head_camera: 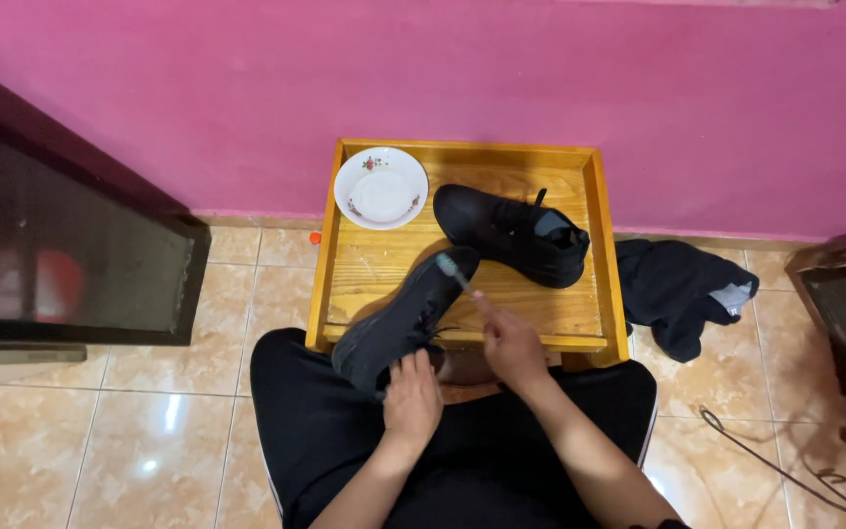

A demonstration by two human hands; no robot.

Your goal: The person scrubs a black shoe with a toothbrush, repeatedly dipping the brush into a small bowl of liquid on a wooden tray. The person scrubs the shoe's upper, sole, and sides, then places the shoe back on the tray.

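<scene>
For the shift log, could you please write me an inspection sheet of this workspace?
Surface: wooden tray table with raised rim, against a pink wall.
Job's things: black shoe tilted over the near rim; small brush at its toe; second black shoe lying on the table.
Clutter: white floral dish at the far left corner.
Hands: left hand steadies the tilted shoe's heel; right hand holds the brush.
Cables: dark cord on the floor tiles, right.
Surroundings: dark cloth on the floor; dark furniture on both sides.
</scene>
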